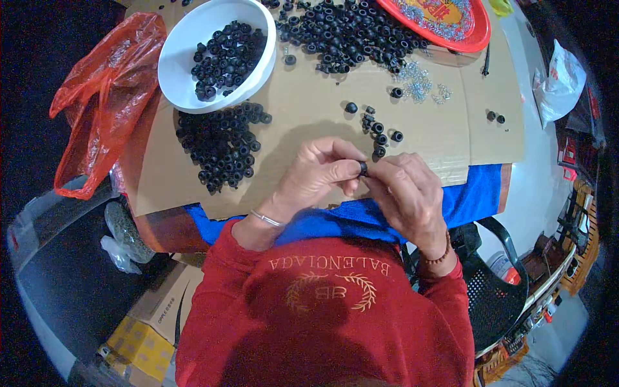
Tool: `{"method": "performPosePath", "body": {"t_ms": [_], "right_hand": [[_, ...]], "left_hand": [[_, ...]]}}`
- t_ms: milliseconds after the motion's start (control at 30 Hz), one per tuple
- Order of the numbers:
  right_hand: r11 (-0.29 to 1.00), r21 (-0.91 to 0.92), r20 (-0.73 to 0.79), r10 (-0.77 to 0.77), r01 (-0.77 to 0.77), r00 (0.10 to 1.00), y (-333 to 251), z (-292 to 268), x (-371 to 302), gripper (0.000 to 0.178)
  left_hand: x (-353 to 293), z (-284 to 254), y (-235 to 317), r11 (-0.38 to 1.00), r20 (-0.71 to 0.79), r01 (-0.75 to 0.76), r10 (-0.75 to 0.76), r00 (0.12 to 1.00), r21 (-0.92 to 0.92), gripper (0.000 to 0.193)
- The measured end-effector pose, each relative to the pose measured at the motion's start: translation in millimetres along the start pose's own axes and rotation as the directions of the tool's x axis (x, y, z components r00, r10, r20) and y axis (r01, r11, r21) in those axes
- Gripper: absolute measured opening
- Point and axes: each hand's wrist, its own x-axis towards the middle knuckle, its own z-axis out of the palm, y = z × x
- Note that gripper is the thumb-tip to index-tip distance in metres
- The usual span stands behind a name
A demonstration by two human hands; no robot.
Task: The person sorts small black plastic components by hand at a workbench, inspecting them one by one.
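My left hand (313,173) and my right hand (407,193) meet over the near part of the cardboard. Between their fingertips is a small round black plastic piece (363,169), pinched from both sides; the fingers partly hide it. Just beyond it, a short row of loose black pieces (378,129) lies on the cardboard. A dense cluster of similar pieces (222,145) spreads to the left of my left hand. Farther off is a larger heap of black parts (351,35), with a scatter of small shiny metal springs (416,84) at its right.
A white bowl (174,74) holding black pieces stands at the far left, beside a crumpled red plastic bag (106,97). At the far right, a red tray (477,32) holds more springs. Blue cloth (471,193) hangs at the table's near edge. A black chair (496,290) stands at right.
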Motion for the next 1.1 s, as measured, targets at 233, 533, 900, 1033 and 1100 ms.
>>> {"method": "performPosePath", "body": {"t_ms": [233,533,900,1033,1100], "right_hand": [[0.913,0.367,0.33,0.051,-0.178,0.943,15,-19,7,0.025],[0.909,0.397,0.3,0.001,-0.125,0.954,9,-20,4,0.024],[0.886,0.463,0.227,-0.095,-0.021,0.969,24,1,0,0.019],[0.845,0.529,0.226,-0.049,-0.08,0.973,28,5,4,0.019],[0.804,0.523,0.336,0.112,-0.284,0.935,26,0,9,0.021]], "left_hand": [[-1,10,7,0.995,0.116,0.097,-0.094,0.989,-0.019,0.031],[-3,5,2,0.963,0.166,0.236,-0.256,0.952,0.133,0.014],[1,-1,2,0.947,0.262,0.317,-0.318,0.911,0.046,0.013],[2,-5,-2,0.952,0.218,0.301,-0.283,0.934,-0.053,0.024],[3,-7,-5,0.956,0.22,0.272,-0.243,0.945,-0.113,0.025]]}}
